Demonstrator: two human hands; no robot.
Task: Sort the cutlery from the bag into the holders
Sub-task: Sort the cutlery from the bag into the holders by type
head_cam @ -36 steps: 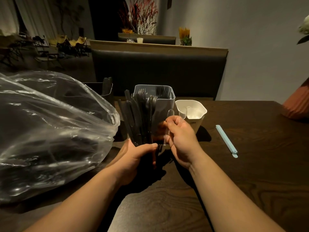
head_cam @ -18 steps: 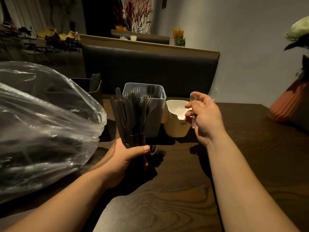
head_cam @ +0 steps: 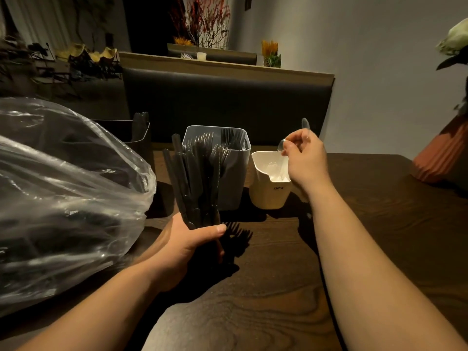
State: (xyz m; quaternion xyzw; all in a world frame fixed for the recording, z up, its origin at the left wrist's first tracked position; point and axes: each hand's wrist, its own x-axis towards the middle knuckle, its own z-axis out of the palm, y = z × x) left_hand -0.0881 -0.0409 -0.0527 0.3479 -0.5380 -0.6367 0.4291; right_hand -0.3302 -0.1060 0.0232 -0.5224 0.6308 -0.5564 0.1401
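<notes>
Cutlery first: my left hand (head_cam: 187, 245), at lower centre of the frame, has its fingers and thumb wrapped round the bottom of a thick bundle of black cutlery (head_cam: 195, 178). The bundle stands nearly upright, with knife and fork tips fanning out at the top, and it overlaps the front of the grey holder (head_cam: 235, 186) just behind it. That holder has black forks standing in it.

My right hand (head_cam: 305, 160) is raised at centre right, above the rim of the white holder (head_cam: 266, 196). Its fingertips pinch clear plastic spoons (head_cam: 305, 123). One bowl sticks up over the knuckles and another shows by the fingers on the left (I can't count them for certain, the plastic is too see-through). More clear spoons lie inside the white holder, which sits just right of the grey one, apart from it by a narrow gap.

Filling the left side of the frame is the clear plastic bag (head_cam: 63, 198), bulging and crinkled, with dark cutlery showing through it. Behind its top edge, left of centre, stands a dark holder (head_cam: 121, 130) with a black piece or two poking up.

Everything sits on a dark wooden table (head_cam: 379, 224). Across the upper middle runs a dark padded bench (head_cam: 228, 102), and a ribbed terracotta vase (head_cam: 440, 158) sits at the right edge.
</notes>
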